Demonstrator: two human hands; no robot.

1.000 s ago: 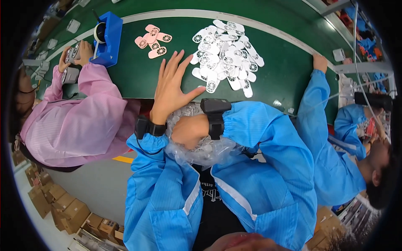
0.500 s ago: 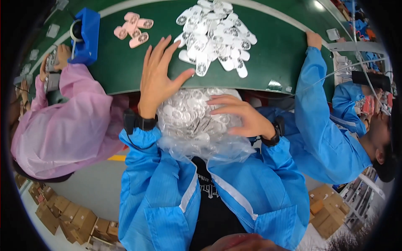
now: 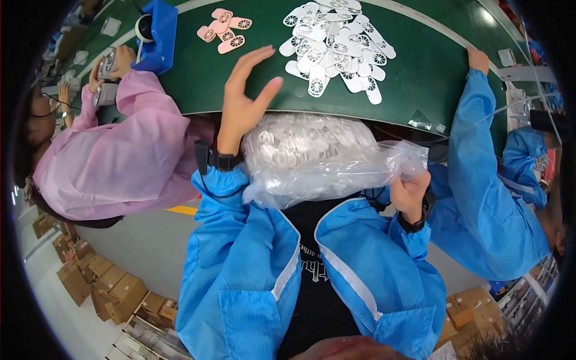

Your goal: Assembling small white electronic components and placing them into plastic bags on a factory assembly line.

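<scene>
A clear plastic bag (image 3: 318,180) full of flat white pieces rests against me at the table's near edge. My right hand (image 3: 410,195) grips the bag's gathered right edge, its fingers closed on the film. Beside the bag's left end, my left hand (image 3: 246,108) is raised with thumb and fingers apart, holding nothing. Beyond the bag lies a heap of white rounded pieces with wheel-shaped cutouts (image 3: 339,51) on the table. To its left is a small group of pink pieces (image 3: 225,30) of the same shape.
The green table (image 3: 198,81) spans the far side. A blue tape dispenser (image 3: 157,39) stands at its left. A person in a pink smock (image 3: 120,150) sits on my left; another in blue (image 3: 489,180) is on my right, a hand on the table. Cardboard boxes (image 3: 114,288) are stacked behind.
My right hand has moved right from over the bag and taken hold of its edge, drawing the film across the pieces. My left hand has moved off the white heap's edge.
</scene>
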